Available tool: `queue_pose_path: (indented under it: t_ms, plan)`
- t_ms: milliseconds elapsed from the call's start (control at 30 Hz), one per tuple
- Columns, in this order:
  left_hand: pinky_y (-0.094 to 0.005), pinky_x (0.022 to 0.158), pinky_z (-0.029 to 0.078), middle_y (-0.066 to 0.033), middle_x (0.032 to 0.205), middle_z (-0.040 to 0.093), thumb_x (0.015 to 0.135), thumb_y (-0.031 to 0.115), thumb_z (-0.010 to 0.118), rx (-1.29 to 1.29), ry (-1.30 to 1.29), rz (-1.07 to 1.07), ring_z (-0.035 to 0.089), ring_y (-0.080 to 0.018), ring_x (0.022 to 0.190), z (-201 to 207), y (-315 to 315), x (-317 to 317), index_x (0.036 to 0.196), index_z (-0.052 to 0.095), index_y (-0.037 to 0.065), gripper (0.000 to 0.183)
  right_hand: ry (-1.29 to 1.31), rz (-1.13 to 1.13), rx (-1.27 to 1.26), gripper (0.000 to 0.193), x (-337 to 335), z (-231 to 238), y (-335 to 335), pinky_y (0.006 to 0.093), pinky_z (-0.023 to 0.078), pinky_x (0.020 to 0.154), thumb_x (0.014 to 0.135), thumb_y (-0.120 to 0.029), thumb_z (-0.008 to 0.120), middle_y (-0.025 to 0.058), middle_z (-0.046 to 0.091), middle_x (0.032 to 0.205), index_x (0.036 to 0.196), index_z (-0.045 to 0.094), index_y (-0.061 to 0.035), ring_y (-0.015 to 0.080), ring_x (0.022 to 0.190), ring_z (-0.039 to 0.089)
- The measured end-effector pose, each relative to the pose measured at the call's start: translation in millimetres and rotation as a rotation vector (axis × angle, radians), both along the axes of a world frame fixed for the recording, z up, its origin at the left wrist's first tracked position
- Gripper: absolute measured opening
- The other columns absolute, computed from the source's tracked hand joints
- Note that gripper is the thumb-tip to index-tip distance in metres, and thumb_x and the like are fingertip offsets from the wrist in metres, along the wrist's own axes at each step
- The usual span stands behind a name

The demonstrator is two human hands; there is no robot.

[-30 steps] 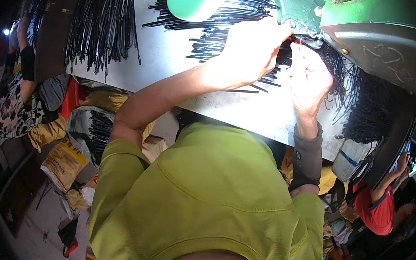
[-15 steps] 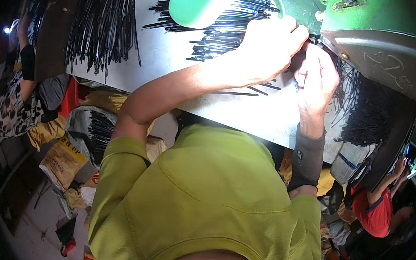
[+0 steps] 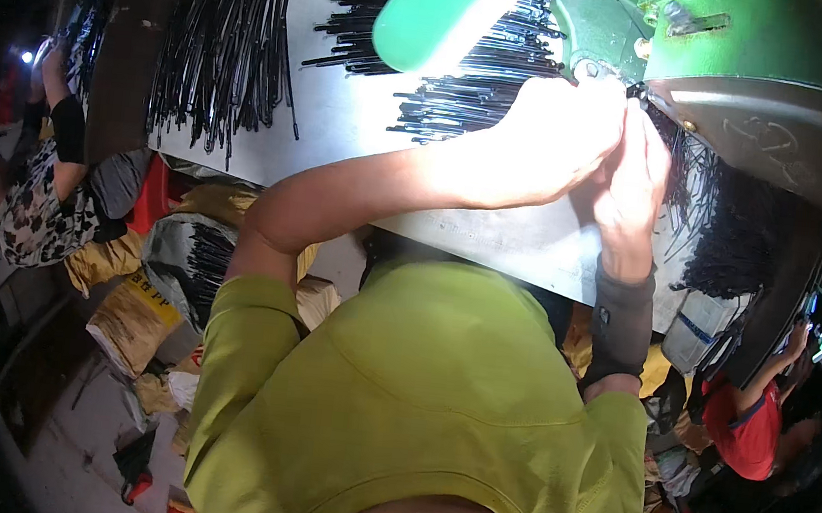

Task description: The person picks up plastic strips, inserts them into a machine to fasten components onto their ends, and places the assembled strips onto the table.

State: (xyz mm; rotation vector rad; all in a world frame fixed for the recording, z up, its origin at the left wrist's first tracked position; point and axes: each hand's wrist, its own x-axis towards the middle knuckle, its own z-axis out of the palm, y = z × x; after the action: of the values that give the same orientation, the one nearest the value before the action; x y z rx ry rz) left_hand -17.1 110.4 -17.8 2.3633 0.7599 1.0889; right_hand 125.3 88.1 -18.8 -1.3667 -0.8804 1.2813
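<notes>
Both hands meet at the green machine [image 3: 738, 51], under its bright light. My left hand [image 3: 571, 133] reaches in with its fingers bent and pressed together right at the machine's working point. Close against it, my right hand [image 3: 630, 194] points upward, its fingers pinched near the same spot. A small dark piece [image 3: 636, 89] shows at the fingertips, too small and half hidden to name. Left of my hands, thin black strips [image 3: 455, 107] lie in a bundle on the pale metal tabletop [image 3: 345, 122], partly behind my left forearm.
More black strips [image 3: 223, 50] lie at the table's left. A rounded green guard [image 3: 444, 12] hangs over the middle. Dark strips [image 3: 739, 239] are heaped at the right, by a pale box [image 3: 701, 324]. Sacks [image 3: 133, 319] stand at lower left. Co-workers sit on both sides.
My hands have drawn closer together at the machine, the left turning over toward the right. The loose strips seen below my left forearm no longer show. The whole view has shifted slightly.
</notes>
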Motion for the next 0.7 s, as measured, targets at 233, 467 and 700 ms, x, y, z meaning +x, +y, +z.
queue_pose_path:
  t_ms: [233, 467, 700]
  plan:
    - [-0.0344, 0.054, 0.046, -0.0097, 0.072, 0.057, 0.071, 0.004, 0.059, 0.204, 0.104, 0.266, 0.056, -0.0273, 0.060, -14, 44, -50, 0.099, 0.056, 0.003, 0.029, -0.116, 0.380, 0.148, 0.019, 8, 2, -5, 0.0192, 0.040, 0.050, 0.087, -0.008, 0.049, 0.0037, 0.055, 0.065, 0.098, 0.057, 0.0065, 0.0058, 0.050, 0.046]
    - [-0.0355, 0.064, 0.049, -0.0107, 0.076, 0.060, 0.075, 0.006, 0.061, 0.500, -0.075, 0.556, 0.059, -0.0262, 0.068, -6, 65, -55, 0.095, 0.061, 0.003, 0.020, -0.028, 0.215, -0.004, 0.020, 13, 0, -37, 0.0199, 0.039, 0.049, 0.091, -0.007, 0.050, -0.0001, 0.052, 0.063, 0.105, 0.058, 0.0031, 0.0049, 0.049, 0.043]
    - [-0.0381, 0.075, 0.046, -0.0119, 0.081, 0.059, 0.081, 0.012, 0.060, 0.321, 0.335, 0.381, 0.057, -0.0280, 0.079, 38, 43, -68, 0.097, 0.061, 0.002, 0.019, 0.020, 0.051, 0.143, 0.018, 43, -14, -75, 0.0226, 0.048, 0.053, 0.082, 0.008, 0.053, 0.0075, 0.056, 0.082, 0.099, 0.052, 0.0031, 0.0128, 0.062, 0.059]
